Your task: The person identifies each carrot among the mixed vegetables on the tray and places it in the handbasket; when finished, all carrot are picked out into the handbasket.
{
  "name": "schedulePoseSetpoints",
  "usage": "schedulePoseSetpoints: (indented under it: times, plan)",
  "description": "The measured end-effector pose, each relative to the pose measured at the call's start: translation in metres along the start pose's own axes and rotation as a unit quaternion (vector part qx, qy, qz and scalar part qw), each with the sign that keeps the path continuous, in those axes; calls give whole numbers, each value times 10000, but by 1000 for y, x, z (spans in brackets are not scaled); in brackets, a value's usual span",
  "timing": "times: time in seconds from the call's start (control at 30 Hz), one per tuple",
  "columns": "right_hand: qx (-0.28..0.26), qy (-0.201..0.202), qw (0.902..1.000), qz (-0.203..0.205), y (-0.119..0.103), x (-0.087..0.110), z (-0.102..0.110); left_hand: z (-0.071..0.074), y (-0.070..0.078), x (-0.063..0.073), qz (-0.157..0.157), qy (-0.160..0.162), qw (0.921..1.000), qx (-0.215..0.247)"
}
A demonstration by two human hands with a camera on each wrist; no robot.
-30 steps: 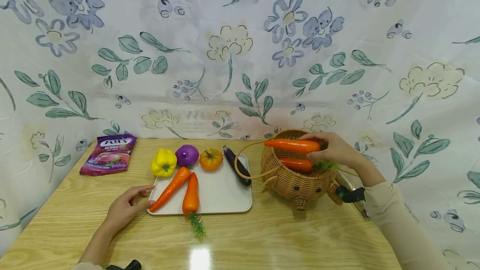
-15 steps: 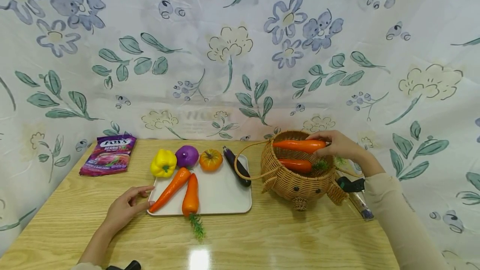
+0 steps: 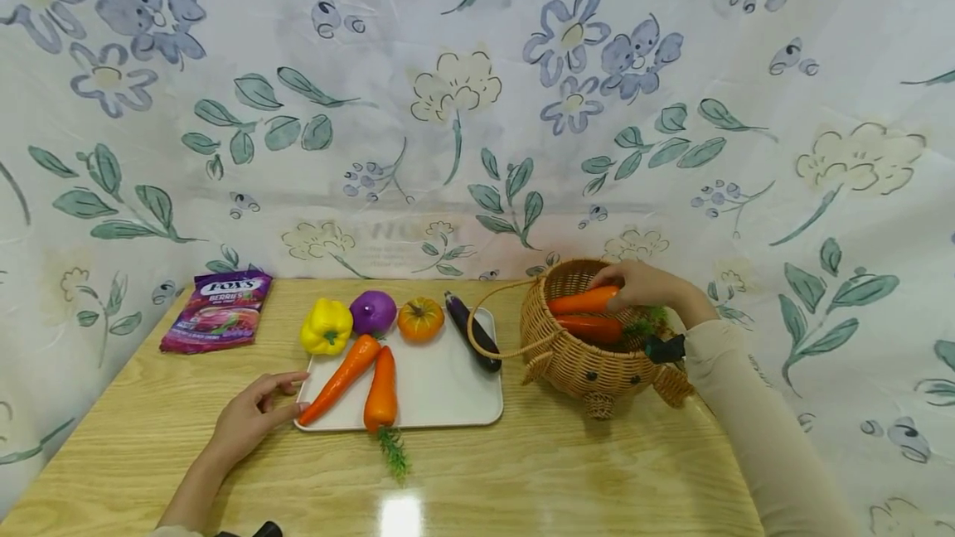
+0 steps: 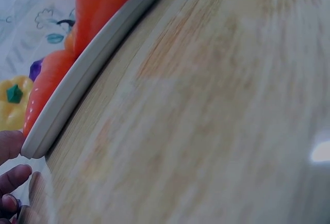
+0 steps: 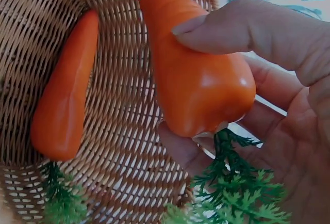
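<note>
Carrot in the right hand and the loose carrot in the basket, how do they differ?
The held carrot is gripped by the right hand; the loose carrot lies in the basket, untouched. In the right wrist view, the held carrot narrows toward the upper left, the loose carrot toward the upper right. Both are orange with green leaves.

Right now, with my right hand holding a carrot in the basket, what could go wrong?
If your right hand lets go, the held carrot could knock the other carrot. The basket might drag the eggplant if bumped, since its handle appears to cross over it.
</note>
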State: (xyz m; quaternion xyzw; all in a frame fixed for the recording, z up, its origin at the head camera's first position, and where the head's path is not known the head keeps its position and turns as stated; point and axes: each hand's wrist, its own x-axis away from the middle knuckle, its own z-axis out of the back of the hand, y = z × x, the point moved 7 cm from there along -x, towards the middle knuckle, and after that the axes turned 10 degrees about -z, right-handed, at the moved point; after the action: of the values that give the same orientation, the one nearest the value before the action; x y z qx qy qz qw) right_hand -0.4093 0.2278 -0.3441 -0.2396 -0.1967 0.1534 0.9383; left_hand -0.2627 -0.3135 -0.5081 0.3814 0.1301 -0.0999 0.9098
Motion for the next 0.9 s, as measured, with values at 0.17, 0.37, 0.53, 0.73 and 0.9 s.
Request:
schedulePoseSetpoints:
  times: [0.17, 0.37, 0.53, 0.73, 0.9]
  plan:
    - [-88, -165, 9998, -50, -1, -11, -5, -1, -2, 0, 63, -14, 10000, -7]
    - [-127, -485, 9987, -29, 8, -26, -17, -1, -1, -1, 84, -18, 9999, -62]
    - [162, -619, 9979, -106, 11, -34, -23, -2, 1, -2, 74, -19, 10000, -9]
    - [206, -971, 9948, -217, 9, -36, -28, -2, 1, -2, 105, -25, 9999, -13]
    - [427, -1236, 9906, -388, 17, -43, -38, 0, 0, -1, 174, -15, 9998, -23]
